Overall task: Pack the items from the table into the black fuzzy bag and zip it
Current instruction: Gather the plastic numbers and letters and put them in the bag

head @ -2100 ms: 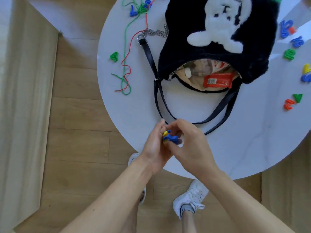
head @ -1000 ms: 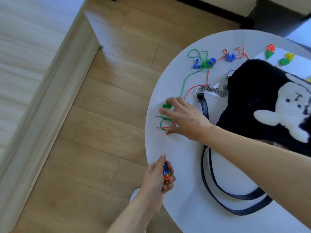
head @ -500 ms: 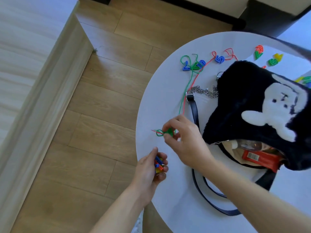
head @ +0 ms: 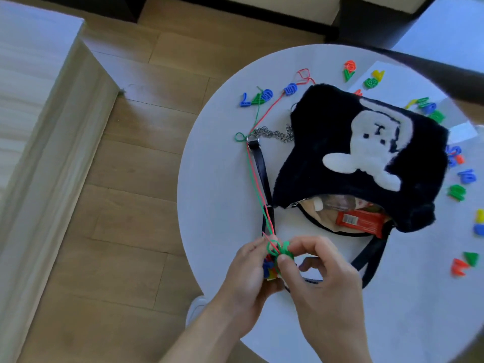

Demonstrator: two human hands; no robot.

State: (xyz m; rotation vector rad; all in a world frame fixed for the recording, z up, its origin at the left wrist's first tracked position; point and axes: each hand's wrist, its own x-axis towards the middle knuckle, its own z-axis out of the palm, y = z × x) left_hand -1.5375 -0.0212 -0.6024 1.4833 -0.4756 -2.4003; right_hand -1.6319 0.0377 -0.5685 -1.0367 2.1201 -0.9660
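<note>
Since 0.5 s ago: green piece and both cords carried from mid-table down to the near edge, meeting the left hand; cords now drawn taut instead of lying slack.

Right hand point(head: 320, 281): pinching the green piece point(head: 285, 251) between thumb and forefinger, green cord point(head: 258, 197) and red cord point(head: 251, 163) trailing from it. Likely holding high to pass it across to the other hand's stock.

Left hand point(head: 247, 275): curling closed around a small clutch of coloured pieces point(head: 269, 268), blue, red and yellow showing; apparently gathering a handful before 1 trip to the bag. Count within the fist not discernible.

Cords: running up past the strap point(head: 260, 166) and chain point(head: 273, 133) to threaded blue and green pieces point(head: 258, 98) at the far side, so pulling is probably dragging those along.

Black fuzzy bag point(head: 361, 153): lying flat on the white round table point(head: 214, 179), mouth gaping toward the person, unzipped, red packet point(head: 360, 222) showing inside; other contents indistinct.

Loose pieces point(head: 458, 191): ringing the bag's right side, blurred, shapes unreadable, some cut off at the frame edge.
</note>
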